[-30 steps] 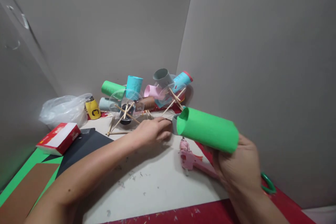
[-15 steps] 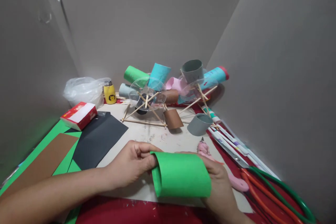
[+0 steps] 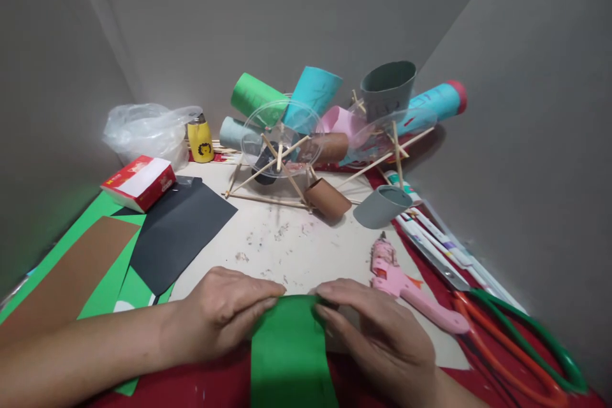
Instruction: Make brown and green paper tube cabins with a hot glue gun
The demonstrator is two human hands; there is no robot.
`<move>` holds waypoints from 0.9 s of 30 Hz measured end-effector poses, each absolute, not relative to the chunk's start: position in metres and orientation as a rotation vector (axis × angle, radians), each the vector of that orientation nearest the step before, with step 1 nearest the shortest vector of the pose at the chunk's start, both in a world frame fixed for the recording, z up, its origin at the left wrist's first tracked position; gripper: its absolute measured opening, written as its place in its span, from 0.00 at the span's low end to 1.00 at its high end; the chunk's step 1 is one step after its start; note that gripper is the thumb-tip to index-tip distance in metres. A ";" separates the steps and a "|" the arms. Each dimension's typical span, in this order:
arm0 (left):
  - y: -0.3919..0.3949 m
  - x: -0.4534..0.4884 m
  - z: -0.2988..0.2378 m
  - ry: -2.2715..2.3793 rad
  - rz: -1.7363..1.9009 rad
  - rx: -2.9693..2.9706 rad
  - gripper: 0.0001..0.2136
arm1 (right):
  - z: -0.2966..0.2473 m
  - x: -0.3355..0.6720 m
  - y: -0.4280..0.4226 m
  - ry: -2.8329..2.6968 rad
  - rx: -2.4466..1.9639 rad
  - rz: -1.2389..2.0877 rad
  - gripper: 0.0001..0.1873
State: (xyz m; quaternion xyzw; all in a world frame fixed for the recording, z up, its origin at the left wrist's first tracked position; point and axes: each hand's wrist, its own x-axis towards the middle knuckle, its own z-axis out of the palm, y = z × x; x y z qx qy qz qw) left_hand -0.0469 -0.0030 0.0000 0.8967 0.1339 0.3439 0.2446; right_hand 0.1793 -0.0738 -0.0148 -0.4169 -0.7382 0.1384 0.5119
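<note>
1. At the near edge of the worktop (image 3: 287,248), the green paper (image 3: 289,357) sits between both hands, its top end curled over
2. The left hand (image 3: 224,312) has its fingers (image 3: 258,309) pinched on the paper's upper left edge
3. The right hand (image 3: 377,331) grips the upper right edge with bent fingers
4. A pink glue gun (image 3: 406,287) lies just beside the right hand; a grey tube (image 3: 382,206) and a brown tube (image 3: 327,197) lie farther back

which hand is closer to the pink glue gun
Right. The right hand lies just beside the pink glue gun, a little nearer the camera and to its left. The left hand is farther off, across the green paper that both hands pinch.
</note>
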 end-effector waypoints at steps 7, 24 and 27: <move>-0.001 -0.042 0.000 0.506 0.831 2.196 0.09 | -0.021 0.182 -0.077 -1.783 -1.126 0.324 0.22; 0.025 -0.035 -0.017 0.793 0.559 1.052 0.15 | -0.029 0.183 -0.061 -1.372 -1.329 0.812 0.14; 0.029 -0.036 -0.019 0.828 0.632 1.001 0.15 | -0.030 0.189 -0.062 -1.510 -1.348 0.571 0.16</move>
